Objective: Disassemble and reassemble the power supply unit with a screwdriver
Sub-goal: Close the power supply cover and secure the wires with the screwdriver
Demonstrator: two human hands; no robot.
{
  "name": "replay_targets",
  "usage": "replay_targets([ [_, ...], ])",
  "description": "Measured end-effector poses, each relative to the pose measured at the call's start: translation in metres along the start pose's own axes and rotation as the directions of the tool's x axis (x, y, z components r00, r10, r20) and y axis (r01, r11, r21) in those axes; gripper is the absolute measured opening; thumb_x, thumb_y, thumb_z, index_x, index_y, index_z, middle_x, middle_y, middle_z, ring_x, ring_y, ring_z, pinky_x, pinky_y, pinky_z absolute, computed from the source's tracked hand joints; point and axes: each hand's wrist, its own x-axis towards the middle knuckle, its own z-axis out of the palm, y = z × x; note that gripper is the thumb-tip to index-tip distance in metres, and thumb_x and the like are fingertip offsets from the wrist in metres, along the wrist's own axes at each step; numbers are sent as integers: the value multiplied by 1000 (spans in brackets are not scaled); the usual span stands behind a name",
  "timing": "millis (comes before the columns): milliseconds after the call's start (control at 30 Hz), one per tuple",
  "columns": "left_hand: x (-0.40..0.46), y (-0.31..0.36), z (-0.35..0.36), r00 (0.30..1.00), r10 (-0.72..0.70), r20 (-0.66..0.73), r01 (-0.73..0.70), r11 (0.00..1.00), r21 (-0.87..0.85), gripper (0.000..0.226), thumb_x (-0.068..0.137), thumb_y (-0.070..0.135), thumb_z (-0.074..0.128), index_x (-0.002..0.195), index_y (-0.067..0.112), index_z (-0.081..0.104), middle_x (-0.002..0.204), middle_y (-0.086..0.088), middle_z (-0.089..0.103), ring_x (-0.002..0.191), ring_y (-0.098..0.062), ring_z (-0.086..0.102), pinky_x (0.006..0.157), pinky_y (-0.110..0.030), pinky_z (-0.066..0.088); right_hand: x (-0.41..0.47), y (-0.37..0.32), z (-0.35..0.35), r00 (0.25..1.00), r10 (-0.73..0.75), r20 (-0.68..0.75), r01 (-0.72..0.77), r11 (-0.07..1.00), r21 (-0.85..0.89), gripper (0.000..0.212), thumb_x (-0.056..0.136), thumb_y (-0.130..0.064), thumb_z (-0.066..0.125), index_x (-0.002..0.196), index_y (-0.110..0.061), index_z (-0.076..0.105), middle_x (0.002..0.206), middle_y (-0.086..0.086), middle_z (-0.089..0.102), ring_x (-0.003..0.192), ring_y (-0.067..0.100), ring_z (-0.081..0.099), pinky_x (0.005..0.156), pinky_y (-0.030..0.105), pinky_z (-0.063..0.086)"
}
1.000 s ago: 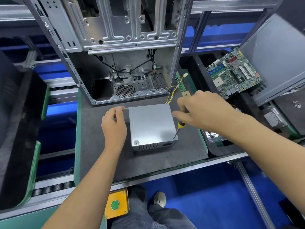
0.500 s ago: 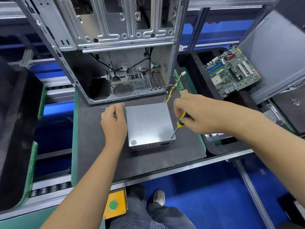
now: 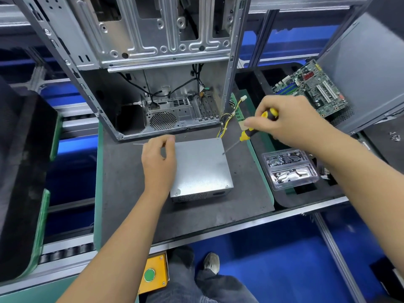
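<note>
A grey metal power supply unit [image 3: 200,167] lies flat on the dark mat [image 3: 131,193], its vented side facing me and its yellow and black cables [image 3: 227,121] leading off its far right corner. My left hand [image 3: 158,164] rests against the unit's left edge, fingers curled over the far left corner. My right hand [image 3: 290,119] grips a yellow and black screwdriver [image 3: 249,133]. The shaft slants down to the left, its tip on the unit's right edge near the far corner.
An open computer case [image 3: 153,84] stands right behind the unit. To the right lie a clear plastic tray of screws [image 3: 290,169] and a motherboard [image 3: 310,88] leaning in a black bin. An orange box with a green button [image 3: 153,274] sits below the table's front edge.
My right hand has lifted and moved toward the far right, taking the screwdriver tip from the near right corner up along the unit's right edge. The left hand has stayed in place.
</note>
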Motion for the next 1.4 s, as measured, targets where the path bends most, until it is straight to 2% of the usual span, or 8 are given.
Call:
replay_targets([
  [133,14,17,23,949,219,228,-256,955,149,19,94,11,64,112,7,71,108,-2,71,106,-23,60,96,-24,38,12,15,15,963,143,-227,-82,962,260,29,86,-42,72,76,-16,65,47,-9,59,48,2,51,56,9,38],
  [333,31,32,63,847,91,524,-241,944,226,33,97,15,61,130,12,65,123,-8,68,117,-29,58,103,-40,42,25,34,41,951,173,-255,-125,974,191,33,91,-46,63,76,-16,62,60,12,62,62,25,53,67,27,41],
  [533,29,23,74,883,40,467,-139,974,179,22,94,8,63,112,13,75,109,-4,75,105,-27,65,99,-44,46,26,45,51,958,199,-205,-156,965,209,32,92,-39,62,77,-11,60,46,-27,53,52,6,42,49,12,35],
  [933,25,20,75,896,105,431,-204,960,191,20,94,11,64,109,17,77,107,1,75,102,-24,65,95,-47,46,28,34,43,992,91,-89,-72,978,198,28,94,-33,64,82,-9,57,51,-24,56,52,-4,46,48,9,33],
  [1100,23,21,75,905,110,411,-201,962,186,19,93,10,66,107,16,78,105,0,76,100,-25,66,94,-48,46,37,12,33,992,-89,93,87,996,16,9,90,-17,62,94,-15,54,92,0,50,74,4,45,64,8,32],
  [1200,22,20,74,904,120,410,-211,960,184,17,93,11,67,106,14,78,104,-1,76,99,-27,66,92,-48,47,49,-5,24,957,-167,235,189,979,-73,10,88,-9,59,95,-16,57,98,5,54,81,12,48,73,20,39],
  [1267,22,20,74,904,130,408,-217,960,177,17,92,10,67,104,13,78,103,-2,76,98,-28,67,92,-49,48,61,-16,18,948,-145,284,215,949,-230,4,91,-19,60,93,-22,57,93,3,54,89,21,53,78,36,47],
  [1400,22,19,76,899,137,416,-236,952,195,17,94,11,64,104,13,77,105,-1,76,100,-28,66,93,-49,47,74,-41,19,950,-28,311,187,849,-494,31,98,-49,50,94,-18,45,78,1,34,83,31,43,69,37,38],
])
